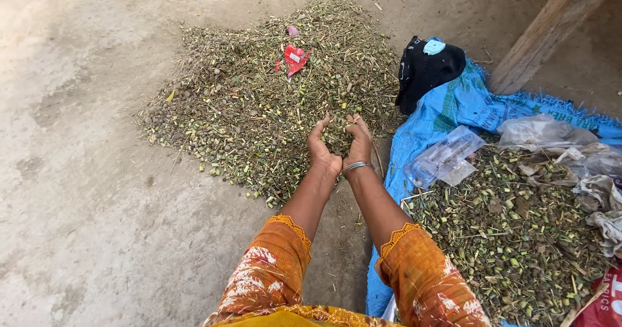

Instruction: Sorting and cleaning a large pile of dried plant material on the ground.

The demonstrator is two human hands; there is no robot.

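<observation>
Both hands, left hand (320,147) and right hand (358,140), were cupped together, grip spread, over the pile of chopped stalks (259,100) on the floor; loose bits could slip between fingers

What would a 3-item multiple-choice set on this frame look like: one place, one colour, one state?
1. Where does the red wrapper lie?
A. on the big pile of chopped plant bits
B. on the blue sheet
C. in a hand

2. What colour is the cloth bundle at the sheet's top edge?
A. white
B. black
C. orange

3. How are the hands?
A. flat on the floor
B. cupped together, palms facing, over the pile
C. far apart

Key: 1 A, it sits near the pile's top. 2 B, dark cloth with a pale patch. 3 B, left hand and right hand are raised side by side with bits between them.
</observation>
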